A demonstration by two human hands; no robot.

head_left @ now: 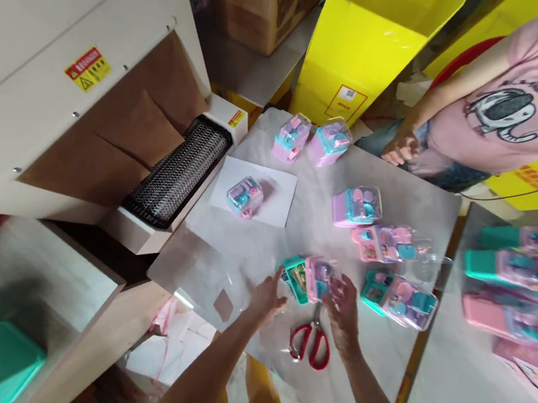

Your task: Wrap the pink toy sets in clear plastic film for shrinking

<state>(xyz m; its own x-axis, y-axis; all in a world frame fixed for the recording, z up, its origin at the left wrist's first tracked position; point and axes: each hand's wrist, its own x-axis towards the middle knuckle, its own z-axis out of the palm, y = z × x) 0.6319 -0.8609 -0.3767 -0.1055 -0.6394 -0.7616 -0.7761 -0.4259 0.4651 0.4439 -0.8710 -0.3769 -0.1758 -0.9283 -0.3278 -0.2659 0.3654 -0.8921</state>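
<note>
Bare table [236,253] leftward; toy packs [381,245] crowding the right.
</note>
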